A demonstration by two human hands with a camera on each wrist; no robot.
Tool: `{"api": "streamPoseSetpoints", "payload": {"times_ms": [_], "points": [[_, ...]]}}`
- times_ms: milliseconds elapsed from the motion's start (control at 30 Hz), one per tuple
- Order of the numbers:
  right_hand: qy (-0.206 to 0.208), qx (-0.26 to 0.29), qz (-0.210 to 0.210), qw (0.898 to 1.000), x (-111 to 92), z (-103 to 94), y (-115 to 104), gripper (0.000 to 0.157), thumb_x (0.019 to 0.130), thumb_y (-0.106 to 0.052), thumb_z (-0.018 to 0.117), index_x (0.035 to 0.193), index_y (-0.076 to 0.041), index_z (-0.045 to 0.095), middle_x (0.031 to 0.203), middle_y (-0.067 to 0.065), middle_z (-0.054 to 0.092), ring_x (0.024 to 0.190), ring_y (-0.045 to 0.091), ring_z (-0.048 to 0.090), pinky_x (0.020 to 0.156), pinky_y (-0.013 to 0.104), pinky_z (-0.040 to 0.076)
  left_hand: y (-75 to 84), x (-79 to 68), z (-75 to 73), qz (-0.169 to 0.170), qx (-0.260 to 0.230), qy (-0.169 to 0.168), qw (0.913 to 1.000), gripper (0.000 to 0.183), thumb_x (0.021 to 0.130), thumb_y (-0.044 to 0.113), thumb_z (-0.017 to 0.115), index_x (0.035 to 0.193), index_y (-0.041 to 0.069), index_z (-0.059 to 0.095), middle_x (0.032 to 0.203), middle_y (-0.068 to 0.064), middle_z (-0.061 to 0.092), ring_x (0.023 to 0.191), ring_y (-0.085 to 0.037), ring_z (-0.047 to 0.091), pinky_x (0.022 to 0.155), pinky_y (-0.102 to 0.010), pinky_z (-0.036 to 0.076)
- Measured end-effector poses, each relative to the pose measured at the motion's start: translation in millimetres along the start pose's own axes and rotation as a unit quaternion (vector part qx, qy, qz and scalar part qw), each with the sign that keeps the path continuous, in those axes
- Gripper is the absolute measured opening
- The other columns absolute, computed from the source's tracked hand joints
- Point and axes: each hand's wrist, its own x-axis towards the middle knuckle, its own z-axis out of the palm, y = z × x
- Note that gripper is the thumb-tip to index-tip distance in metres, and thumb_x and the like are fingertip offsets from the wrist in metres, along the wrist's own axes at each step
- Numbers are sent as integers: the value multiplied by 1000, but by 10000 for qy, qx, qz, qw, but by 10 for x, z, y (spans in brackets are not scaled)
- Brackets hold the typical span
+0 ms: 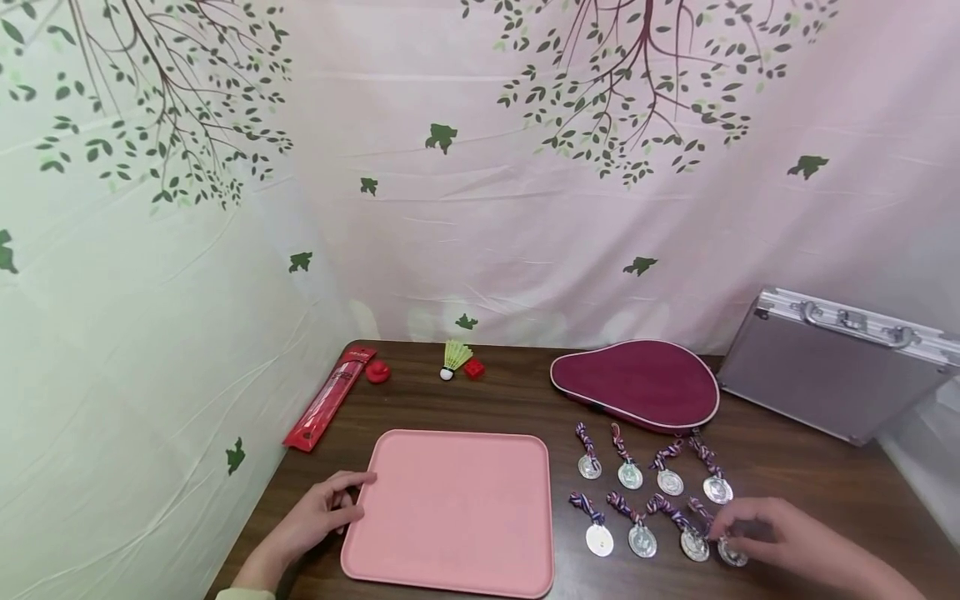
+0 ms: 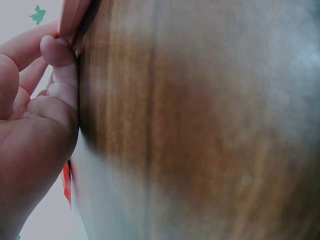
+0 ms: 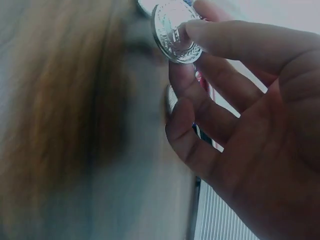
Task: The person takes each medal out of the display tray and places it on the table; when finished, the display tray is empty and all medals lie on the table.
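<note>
My left hand (image 1: 318, 510) holds the left edge of a pink tray (image 1: 457, 508), the forefinger at the rim and the thumb beside it. In the left wrist view, those fingertips meet the tray's side wall (image 2: 75, 17). At the front right, my right hand (image 1: 783, 533) pinches a silver medal (image 3: 175, 32) between thumb and fingers. Its striped ribbon (image 1: 699, 510) trails back on the table. Several more silver medals (image 1: 642, 540) with knotted ribbons lie in two rows, between the tray and my right hand.
Behind the medals lies a maroon paddle-shaped case (image 1: 637, 383); a silver briefcase (image 1: 832, 367) stands at the back right. At the back left are a red packet (image 1: 330, 400), a red rubber duck (image 1: 378, 372), a yellow shuttlecock (image 1: 455, 358) and a red block (image 1: 473, 368). Curtains hang behind.
</note>
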Motion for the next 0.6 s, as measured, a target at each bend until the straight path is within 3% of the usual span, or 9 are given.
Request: {"api": "streamPoseSetpoints", "payload": {"times_ms": [167, 400, 600], "points": [[154, -348, 63, 9993, -91, 52, 22, 39, 76, 7, 72, 101, -22, 64, 94, -9, 66, 83, 4, 59, 72, 12, 41, 2, -7, -8, 5, -20, -8, 10000, 48, 86, 17, 70, 131, 14, 56, 113, -16, 52, 61, -12, 52, 55, -27, 48], [429, -790, -384, 9952, -86, 114, 79, 50, 67, 12, 76, 99, -24, 64, 98, -8, 62, 90, 7, 57, 83, 8, 36, -7, -4, -15, -68, -26, -29, 10000, 48, 86, 18, 70, 132, 14, 56, 114, -17, 51, 62, -13, 52, 55, -27, 48], [593, -1062, -73, 9925, -72, 150, 57, 50, 64, 9, 78, 95, -29, 64, 96, -11, 58, 87, 4, 55, 77, 9, 35, 9, -7, -13, -114, -46, -8, 9999, 48, 86, 18, 70, 132, 15, 56, 115, -16, 51, 62, -14, 52, 55, -28, 48]]}}
